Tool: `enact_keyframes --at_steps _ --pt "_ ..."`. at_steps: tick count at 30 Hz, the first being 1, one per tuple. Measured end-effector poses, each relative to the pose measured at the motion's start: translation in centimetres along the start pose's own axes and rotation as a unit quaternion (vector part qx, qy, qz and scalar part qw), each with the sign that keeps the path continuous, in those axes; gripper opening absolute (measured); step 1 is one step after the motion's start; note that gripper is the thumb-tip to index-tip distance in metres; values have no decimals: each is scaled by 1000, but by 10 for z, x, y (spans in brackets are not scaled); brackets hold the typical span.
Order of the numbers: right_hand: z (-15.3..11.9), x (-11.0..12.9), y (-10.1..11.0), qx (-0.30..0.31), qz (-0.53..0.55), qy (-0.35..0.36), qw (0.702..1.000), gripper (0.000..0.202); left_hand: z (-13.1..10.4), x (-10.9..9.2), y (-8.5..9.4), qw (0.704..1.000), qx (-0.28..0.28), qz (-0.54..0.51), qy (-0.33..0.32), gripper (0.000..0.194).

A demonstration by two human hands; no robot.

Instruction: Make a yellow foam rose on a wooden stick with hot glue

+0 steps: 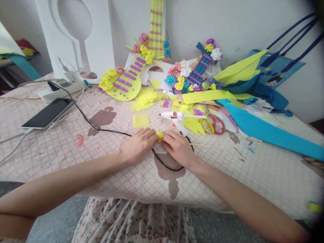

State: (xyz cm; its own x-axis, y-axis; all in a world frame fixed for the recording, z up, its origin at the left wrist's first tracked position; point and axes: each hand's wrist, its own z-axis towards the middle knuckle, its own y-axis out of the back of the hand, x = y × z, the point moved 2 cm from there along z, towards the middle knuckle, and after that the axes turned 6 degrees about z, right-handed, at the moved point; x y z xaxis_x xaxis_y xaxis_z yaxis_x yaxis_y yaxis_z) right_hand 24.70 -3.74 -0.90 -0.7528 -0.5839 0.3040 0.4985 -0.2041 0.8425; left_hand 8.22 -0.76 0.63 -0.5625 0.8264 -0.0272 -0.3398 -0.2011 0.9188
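A small yellow crepe-paper flower sits between my two hands, low over the table. My left hand pinches it from the left with closed fingers. From the right, my right hand has its fingers curled against the same flower; a thin pale stick juts out beyond this hand, and its other end is hidden. Just behind the hands lies a white hot glue gun. A square of yellow paper is on the cloth ahead of my left hand.
Scissors and yellow paper scraps lie beyond the hands. Paper-flowered guitar models lean at the wall. A black cord crosses the table to a power strip, near a phone. Blue paper stretches right.
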Motion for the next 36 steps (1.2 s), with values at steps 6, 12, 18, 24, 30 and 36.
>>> enact_keyframes --at_steps 6,12,18,24,30,36 --pt "0 -1 0 -21 15 0 1000 18 0 2 -2 999 -20 -25 24 20" --pt "2 0 2 0 -13 11 1000 24 0 3 -2 999 -19 -26 24 23" --pt "4 4 4 24 -42 11 999 25 0 5 -4 998 -39 -47 14 13" --pt "3 4 1 37 -86 10 996 23 1 4 -4 999 -31 -18 -2 18" --pt "2 1 -1 34 -49 -7 998 19 1 2 -2 1000 -20 2 -19 21" --pt "1 -3 4 10 24 -37 999 8 1 3 -2 1000 -17 8 -17 22"
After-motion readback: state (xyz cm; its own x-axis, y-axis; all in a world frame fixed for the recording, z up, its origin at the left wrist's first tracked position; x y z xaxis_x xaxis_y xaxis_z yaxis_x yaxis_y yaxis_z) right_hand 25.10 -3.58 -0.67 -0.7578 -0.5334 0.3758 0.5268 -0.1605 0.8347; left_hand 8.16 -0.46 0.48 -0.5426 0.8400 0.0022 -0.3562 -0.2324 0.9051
